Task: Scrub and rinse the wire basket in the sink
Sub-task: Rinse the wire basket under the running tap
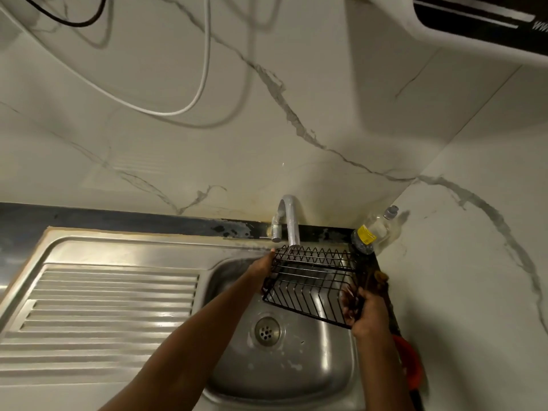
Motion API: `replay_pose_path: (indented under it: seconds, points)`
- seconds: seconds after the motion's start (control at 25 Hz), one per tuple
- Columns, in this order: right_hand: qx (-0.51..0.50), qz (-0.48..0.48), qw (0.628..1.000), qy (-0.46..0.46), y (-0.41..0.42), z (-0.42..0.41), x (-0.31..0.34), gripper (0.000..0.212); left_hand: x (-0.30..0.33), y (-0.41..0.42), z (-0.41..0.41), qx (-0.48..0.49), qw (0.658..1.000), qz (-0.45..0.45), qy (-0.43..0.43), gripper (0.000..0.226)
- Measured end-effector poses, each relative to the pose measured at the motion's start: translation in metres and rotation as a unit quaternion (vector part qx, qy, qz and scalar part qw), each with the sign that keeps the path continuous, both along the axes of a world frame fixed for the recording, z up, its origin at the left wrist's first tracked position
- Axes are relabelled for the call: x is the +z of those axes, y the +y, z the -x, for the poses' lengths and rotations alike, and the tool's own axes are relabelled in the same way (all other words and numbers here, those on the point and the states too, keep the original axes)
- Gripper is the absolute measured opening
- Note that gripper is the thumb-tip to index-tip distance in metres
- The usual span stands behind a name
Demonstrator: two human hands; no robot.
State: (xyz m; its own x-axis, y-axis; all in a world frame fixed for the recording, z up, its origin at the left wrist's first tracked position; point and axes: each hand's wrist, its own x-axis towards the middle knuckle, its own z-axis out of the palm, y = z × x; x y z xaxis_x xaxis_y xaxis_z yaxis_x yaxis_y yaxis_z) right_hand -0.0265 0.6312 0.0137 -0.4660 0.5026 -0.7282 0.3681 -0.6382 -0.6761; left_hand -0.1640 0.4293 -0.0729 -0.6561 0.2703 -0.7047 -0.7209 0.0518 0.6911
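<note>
Black wire basket point(311, 280) — tilted above sink point(296, 366).

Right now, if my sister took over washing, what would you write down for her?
Left hand: holds the left end of the wire basket.
Right hand: holds the basket's right end, fingers curled through the wires.
The basket is held tilted above the sink bowl, just under the tap.
No water can be seen running, and no scrubber is in either hand.
A clear bottle stands in the corner behind.
Whether scrubbing is done cannot be told; rinsing is probably still left.
</note>
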Motion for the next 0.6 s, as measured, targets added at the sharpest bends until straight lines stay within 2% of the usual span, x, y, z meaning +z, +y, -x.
replay_pose_path:
  seconds: [0.16,0.24,0.32,0.4,0.48,0.6]
  points:
    - [0.038,-0.073,0.993,-0.086,0.001,0.006,-0.017,0.028,-0.006,-0.018,-0.006,0.028,0.999,-0.039,0.016,0.088]
    - [0.057,-0.1,0.989,-0.096,0.003,0.008,-0.022,0.024,0.01,-0.028,-0.01,0.066,0.995,-0.067,-0.018,0.078]
    - [0.074,-0.114,0.987,-0.084,0.002,0.01,-0.024,0.024,0.015,-0.036,-0.012,0.102,0.991,-0.067,-0.046,0.065]
    - [0.078,-0.117,0.988,-0.068,-0.003,0.012,-0.022,0.029,0.015,-0.044,-0.015,0.12,0.987,-0.094,-0.042,0.066]
    - [0.069,-0.114,0.99,-0.04,-0.012,0.013,-0.018,0.033,0.017,-0.049,-0.02,0.136,0.983,-0.119,-0.021,0.071]
    - [0.032,-0.095,0.995,0.009,-0.022,0.015,-0.025,0.041,0.014,-0.053,-0.026,0.104,0.989,-0.1,0.033,0.094]
